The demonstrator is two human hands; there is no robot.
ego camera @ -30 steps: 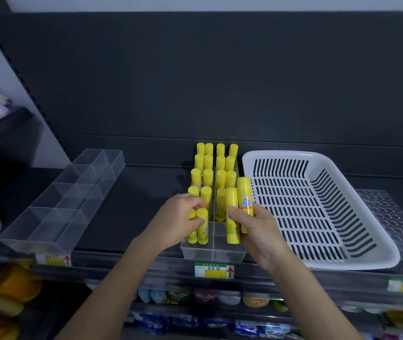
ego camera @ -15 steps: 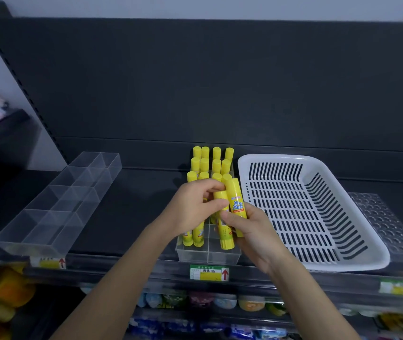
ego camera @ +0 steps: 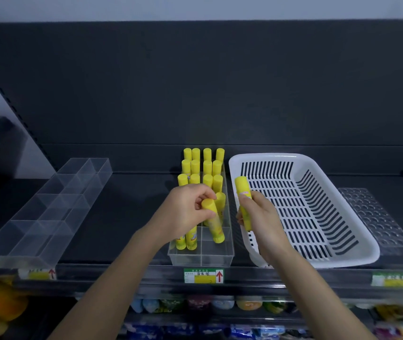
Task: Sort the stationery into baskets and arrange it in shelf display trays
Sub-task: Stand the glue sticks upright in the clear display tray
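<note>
Holding the tilted glue stick [ego camera: 213,223] near its cap, I am pinching it between the thumb and fingertips of my left hand [ego camera: 185,213]. Its foot is reaching into a front right compartment of the clear display tray [ego camera: 200,259]; whether it is touching the floor there I cannot tell.

Toppling is the fault I am judging likeliest. The stick is leaning with its cap toward eleven o'clock, so letting go before it is upright may send it against the standing glue sticks [ego camera: 206,168] filling the tray toward twelve o'clock, or against the two beside it at nine o'clock. The thin divider could also be catching its foot and leaving it across two cells.

My right hand [ego camera: 263,218] is wrapping its fingers round the lower half of the second glue stick [ego camera: 242,191], upright, at three o'clock of the tray and before the near left corner of the white basket [ego camera: 342,260]. A slack grip there could be dropping it onto the shelf [ego camera: 126,207]. Neither hand is showing any spare gap; both are curling snugly round a stick.

Farther out, a divided tray [ego camera: 48,204] is lying at nine o'clock, a studded panel [ego camera: 373,217] at three o'clock beyond the basket, and a price label [ego camera: 204,276] is sitting at six o'clock.
</note>
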